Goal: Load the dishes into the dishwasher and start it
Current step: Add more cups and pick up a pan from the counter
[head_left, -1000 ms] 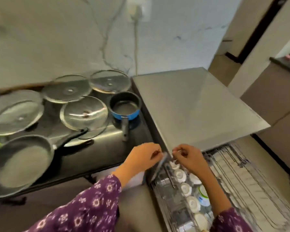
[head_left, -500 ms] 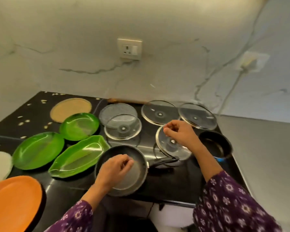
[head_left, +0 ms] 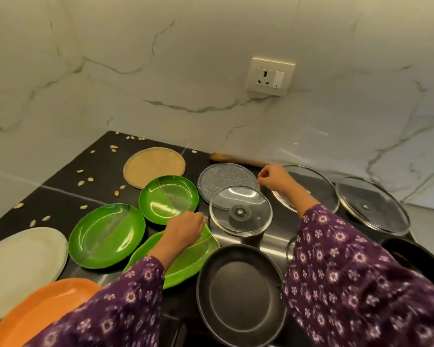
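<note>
Left hand (head_left: 186, 229) hides leaf plate (head_left: 186, 267) tip (grip unclear); orange plate (head_left: 43, 305) cropped.

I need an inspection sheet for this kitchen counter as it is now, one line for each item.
Surface: black counter, glossy, crowded with dishes.
Job's things: round green plate, oval green plate, leaf-shaped green plate, orange plate, white plate, tan plate, grey disc, small glass lid, middle glass lid, right glass lid, black frying pan; dishwasher not in view.
Clutter: pale seeds scattered far left.
Hands: left hand above the leaf-shaped green plate, right hand by the middle glass lid; fingers curled, grip unclear.
Cables: nothing seen.
Surroundings: marble-look wall; wall socket, nothing plugged in.
</note>
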{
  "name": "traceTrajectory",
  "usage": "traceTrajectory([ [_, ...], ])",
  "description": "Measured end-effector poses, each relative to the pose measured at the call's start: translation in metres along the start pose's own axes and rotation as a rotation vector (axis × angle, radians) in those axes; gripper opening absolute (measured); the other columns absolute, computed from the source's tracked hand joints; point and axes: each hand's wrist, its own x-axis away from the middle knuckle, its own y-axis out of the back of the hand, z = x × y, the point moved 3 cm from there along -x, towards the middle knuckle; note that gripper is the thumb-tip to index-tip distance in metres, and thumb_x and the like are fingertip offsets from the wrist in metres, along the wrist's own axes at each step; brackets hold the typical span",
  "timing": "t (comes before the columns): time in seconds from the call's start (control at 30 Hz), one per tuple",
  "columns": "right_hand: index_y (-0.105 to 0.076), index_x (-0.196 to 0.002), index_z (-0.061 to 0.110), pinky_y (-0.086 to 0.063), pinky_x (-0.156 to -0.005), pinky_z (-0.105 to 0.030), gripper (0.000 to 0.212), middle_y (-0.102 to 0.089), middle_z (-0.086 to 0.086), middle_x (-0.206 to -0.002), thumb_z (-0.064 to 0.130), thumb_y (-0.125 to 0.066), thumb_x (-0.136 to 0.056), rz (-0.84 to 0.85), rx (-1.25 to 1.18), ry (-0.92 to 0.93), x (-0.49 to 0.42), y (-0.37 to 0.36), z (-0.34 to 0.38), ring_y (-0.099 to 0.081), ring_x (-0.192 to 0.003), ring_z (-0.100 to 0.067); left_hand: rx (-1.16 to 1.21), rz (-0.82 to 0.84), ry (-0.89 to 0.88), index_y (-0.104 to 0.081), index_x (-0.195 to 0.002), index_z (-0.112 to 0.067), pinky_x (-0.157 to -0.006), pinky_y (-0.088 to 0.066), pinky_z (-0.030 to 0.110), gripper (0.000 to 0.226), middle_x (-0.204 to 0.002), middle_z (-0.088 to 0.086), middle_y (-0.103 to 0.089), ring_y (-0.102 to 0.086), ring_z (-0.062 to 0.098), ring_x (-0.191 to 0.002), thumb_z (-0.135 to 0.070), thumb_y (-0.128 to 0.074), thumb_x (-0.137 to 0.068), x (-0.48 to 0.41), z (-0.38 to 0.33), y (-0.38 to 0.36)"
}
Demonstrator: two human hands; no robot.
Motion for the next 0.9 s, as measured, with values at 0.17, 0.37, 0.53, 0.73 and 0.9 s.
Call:
traceTrajectory([
  [0.17, -0.063, -0.109, 0.005, -0.046, -0.080, -0.031, 0.024, -0.064, -0.013, -0.112, 0.007, -0.058, -0.086, 0.023, 0.040, -0.040, -0.047, -0.005, 0.000, -0.058, -0.101, -0.025, -0.179, 0.088, -0.085, -0.060, -0.112, -0.014, -0.079, -0.050, 0.038, 0.032, -0.114, 0.009, -0.064, -0.063, 0.033, -0.104, -0.028, -0.034, -0.101, -0.048, -0.010, -0.011],
  [0.37, -0.053, -0.120, 0.003, -0.040, -0.083, -0.031, 0.036, -0.054, -0.018, -0.125, 0.000, -0.051, -0.085, 0.050, 0.163, -0.054, -0.104, -0.018, -0.011, -0.052, -0.113, -0.033, -0.293, 0.228, -0.051, -0.058, -0.122, -0.014, -0.085, -0.049, 0.039, 0.033, -0.123, 0.005, -0.061, -0.061, 0.027, -0.113, -0.012, -0.040, -0.095, -0.090, 0.002, -0.029],
  [0.53, -0.044, -0.129, 0.001, -0.042, -0.084, -0.035, 0.042, -0.050, -0.022, -0.128, -0.002, -0.047, -0.087, 0.098, 0.286, -0.050, -0.144, -0.038, -0.026, -0.050, -0.116, -0.035, -0.365, 0.295, -0.056, -0.057, -0.124, -0.012, -0.085, -0.049, 0.035, 0.030, -0.124, 0.005, -0.059, -0.060, 0.026, -0.114, -0.012, -0.044, -0.097, -0.105, 0.009, -0.045],
  [0.73, -0.039, -0.134, -0.001, -0.040, -0.097, -0.038, 0.045, -0.045, -0.022, -0.134, -0.002, -0.048, -0.090, 0.121, 0.404, -0.018, -0.178, -0.055, -0.035, -0.046, -0.122, -0.035, -0.388, 0.258, -0.091, -0.065, -0.112, -0.017, -0.067, -0.039, 0.026, 0.025, -0.114, -0.001, -0.066, -0.064, 0.021, -0.106, -0.011, -0.049, -0.095, -0.119, 0.000, -0.049],
  [0.9, -0.048, -0.125, -0.004, -0.044, -0.099, -0.044, 0.035, -0.043, -0.023, -0.129, -0.002, -0.048, -0.090, 0.013, 0.498, 0.039, -0.191, -0.070, -0.033, -0.048, -0.116, -0.038, -0.408, 0.259, -0.089, -0.066, -0.112, -0.019, -0.066, -0.038, 0.026, 0.025, -0.113, -0.003, -0.066, -0.064, 0.019, -0.105, -0.012, -0.048, -0.095, -0.125, 0.001, -0.050],
])
